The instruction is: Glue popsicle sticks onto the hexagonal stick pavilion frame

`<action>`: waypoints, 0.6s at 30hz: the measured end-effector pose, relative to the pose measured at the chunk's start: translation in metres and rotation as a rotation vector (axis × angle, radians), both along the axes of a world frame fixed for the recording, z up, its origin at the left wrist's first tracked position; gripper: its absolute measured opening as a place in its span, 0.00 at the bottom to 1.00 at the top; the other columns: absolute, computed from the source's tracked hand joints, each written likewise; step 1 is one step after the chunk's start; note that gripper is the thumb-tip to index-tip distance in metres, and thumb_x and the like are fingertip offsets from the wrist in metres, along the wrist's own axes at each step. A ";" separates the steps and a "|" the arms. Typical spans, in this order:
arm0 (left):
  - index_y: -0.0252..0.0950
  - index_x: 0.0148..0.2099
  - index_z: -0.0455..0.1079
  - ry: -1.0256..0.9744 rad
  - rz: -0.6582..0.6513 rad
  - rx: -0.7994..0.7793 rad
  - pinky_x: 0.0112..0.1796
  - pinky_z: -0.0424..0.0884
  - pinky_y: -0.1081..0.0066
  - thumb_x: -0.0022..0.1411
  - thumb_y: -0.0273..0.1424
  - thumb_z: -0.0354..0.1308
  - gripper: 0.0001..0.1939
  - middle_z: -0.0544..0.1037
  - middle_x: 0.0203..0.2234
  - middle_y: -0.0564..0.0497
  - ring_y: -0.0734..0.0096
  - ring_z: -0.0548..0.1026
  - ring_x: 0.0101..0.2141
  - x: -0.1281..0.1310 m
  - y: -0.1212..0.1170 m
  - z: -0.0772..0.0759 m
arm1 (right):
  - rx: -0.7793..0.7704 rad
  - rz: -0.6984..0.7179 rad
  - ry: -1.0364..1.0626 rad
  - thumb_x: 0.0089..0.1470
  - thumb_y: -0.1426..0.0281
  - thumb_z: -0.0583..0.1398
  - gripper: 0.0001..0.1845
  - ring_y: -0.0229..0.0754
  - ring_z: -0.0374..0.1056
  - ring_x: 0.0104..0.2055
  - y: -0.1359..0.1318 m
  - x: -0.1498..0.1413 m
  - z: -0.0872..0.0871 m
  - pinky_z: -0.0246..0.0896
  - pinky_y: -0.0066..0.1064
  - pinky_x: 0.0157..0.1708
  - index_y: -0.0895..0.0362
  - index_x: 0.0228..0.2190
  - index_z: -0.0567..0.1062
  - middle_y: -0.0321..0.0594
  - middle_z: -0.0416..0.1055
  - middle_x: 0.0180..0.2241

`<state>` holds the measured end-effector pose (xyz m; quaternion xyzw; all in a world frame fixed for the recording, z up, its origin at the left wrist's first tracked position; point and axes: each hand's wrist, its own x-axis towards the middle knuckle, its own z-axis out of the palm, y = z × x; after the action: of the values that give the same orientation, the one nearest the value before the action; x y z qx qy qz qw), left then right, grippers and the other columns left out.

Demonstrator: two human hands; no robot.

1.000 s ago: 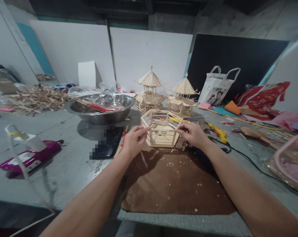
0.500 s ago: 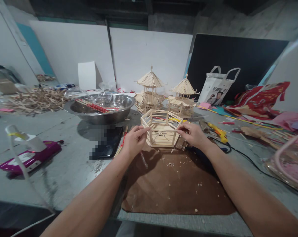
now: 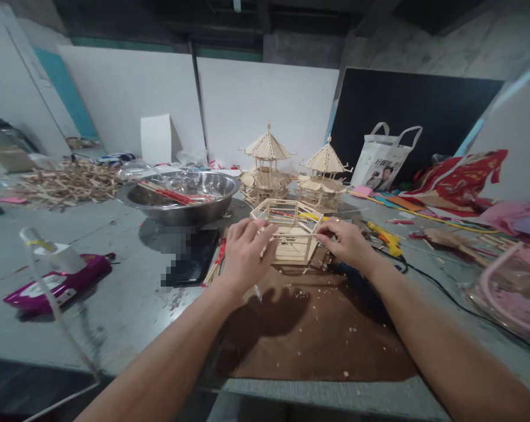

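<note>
A six-sided frame of thin wooden sticks (image 3: 291, 252), with a slatted floor and open railing sides, stands at the far end of a brown board (image 3: 318, 328). My left hand (image 3: 247, 252) is at its near left corner, fingers stretched out and slightly apart; they hide that corner. On the other side, my right hand (image 3: 346, 243) pinches the top rail at the near right corner between thumb and forefinger. Behind the frame stand two stick pagodas, a taller pagoda (image 3: 268, 158) and a smaller pagoda (image 3: 325, 170), both with pointed roofs.
Left of the board lie a black phone (image 3: 197, 258) and a purple power strip (image 3: 63, 284). A steel basin (image 3: 177, 214) holds red-wrapped sticks, with a pile of wood strips (image 3: 71, 181) beyond. At right are a yellow glue gun (image 3: 386, 237), its black cord and a white bag (image 3: 381, 161).
My left hand has opened from its pinch on the top rail and spread its fingers over the near left corner. My right hand keeps its pinch. The view has shifted slightly.
</note>
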<state>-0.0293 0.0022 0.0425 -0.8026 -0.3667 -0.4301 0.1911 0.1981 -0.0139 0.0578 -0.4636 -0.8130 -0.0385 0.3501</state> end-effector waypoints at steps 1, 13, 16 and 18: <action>0.40 0.44 0.69 0.060 -0.016 0.003 0.45 0.57 0.62 0.56 0.32 0.50 0.13 0.72 0.39 0.47 0.61 0.63 0.45 0.006 -0.006 0.004 | 0.006 0.017 -0.025 0.50 0.71 0.54 0.05 0.39 0.64 0.31 -0.003 -0.002 0.003 0.57 0.30 0.33 0.57 0.26 0.69 0.41 0.70 0.28; 0.37 0.34 0.68 0.441 -0.052 -0.445 0.23 0.58 0.74 0.60 0.32 0.44 0.12 0.72 0.27 0.50 0.71 0.70 0.25 0.047 -0.030 0.010 | -0.020 0.075 -0.036 0.51 0.73 0.53 0.05 0.39 0.63 0.32 -0.038 -0.011 -0.010 0.56 0.30 0.33 0.58 0.27 0.68 0.41 0.68 0.27; 0.37 0.32 0.68 0.441 -0.067 -0.470 0.24 0.58 0.74 0.59 0.31 0.44 0.12 0.72 0.26 0.49 0.69 0.70 0.26 0.050 -0.029 0.005 | -0.056 0.071 -0.019 0.51 0.73 0.53 0.05 0.39 0.62 0.33 -0.040 -0.007 -0.017 0.56 0.30 0.33 0.57 0.28 0.68 0.40 0.68 0.28; 0.37 0.31 0.68 0.427 -0.077 -0.472 0.24 0.59 0.73 0.59 0.31 0.43 0.13 0.72 0.25 0.49 0.69 0.70 0.26 0.052 -0.028 0.001 | -0.073 0.070 -0.008 0.52 0.72 0.53 0.05 0.39 0.63 0.33 -0.041 -0.006 -0.021 0.57 0.30 0.33 0.57 0.28 0.68 0.40 0.68 0.28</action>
<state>0.0232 -0.0260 0.0434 -0.9101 -0.3773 -0.1619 0.0559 0.1916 -0.0544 0.0368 -0.4471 -0.8310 0.0016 0.3310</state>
